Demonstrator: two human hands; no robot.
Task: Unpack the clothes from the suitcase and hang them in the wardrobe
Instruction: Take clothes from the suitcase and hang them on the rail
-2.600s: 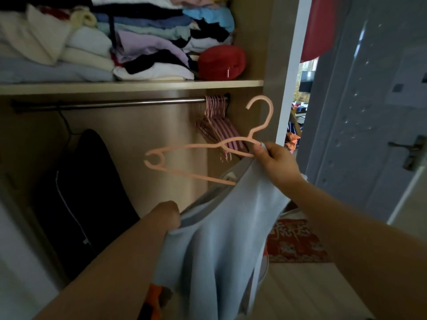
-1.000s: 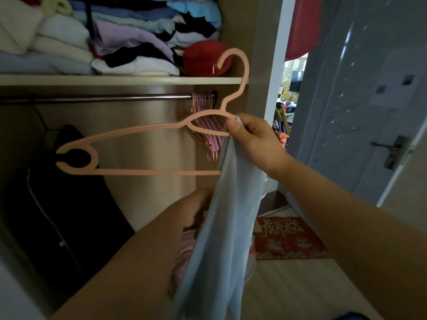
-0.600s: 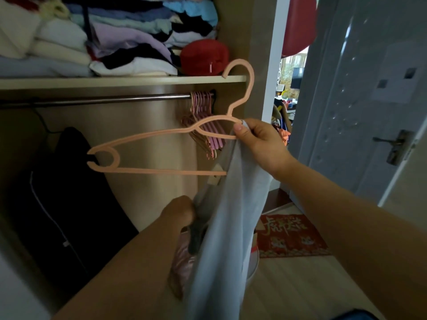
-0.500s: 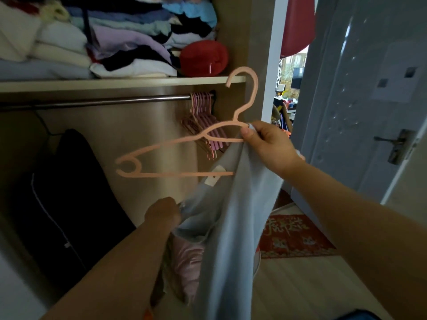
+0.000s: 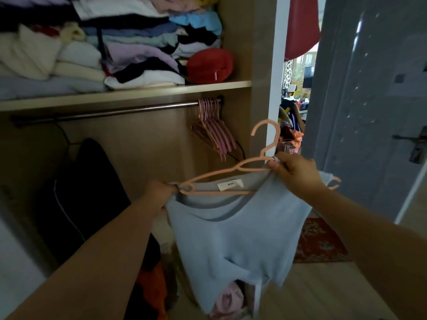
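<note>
A light blue top (image 5: 233, 236) with a grey neckline and a white label hangs on a peach plastic hanger (image 5: 263, 146). My right hand (image 5: 298, 172) grips the hanger's neck together with the top's right shoulder. My left hand (image 5: 159, 192) pinches the top's left shoulder at the hanger's left end loop. Both are held below and in front of the wardrobe's metal rail (image 5: 115, 112). The suitcase is hidden below the top; only pink and orange clothes (image 5: 228, 301) show there.
Several empty pink hangers (image 5: 212, 128) bunch at the rail's right end. A dark garment (image 5: 80, 199) hangs at the left. Folded clothes and a red cap (image 5: 208, 65) fill the shelf above. A grey door (image 5: 369, 112) stands open at right, a red rug (image 5: 321, 241) on the floor.
The hanger came down and right and now sits inside the top's neckline. My left hand rose from the bunched cloth to the hanger's left end, spreading the top open.
</note>
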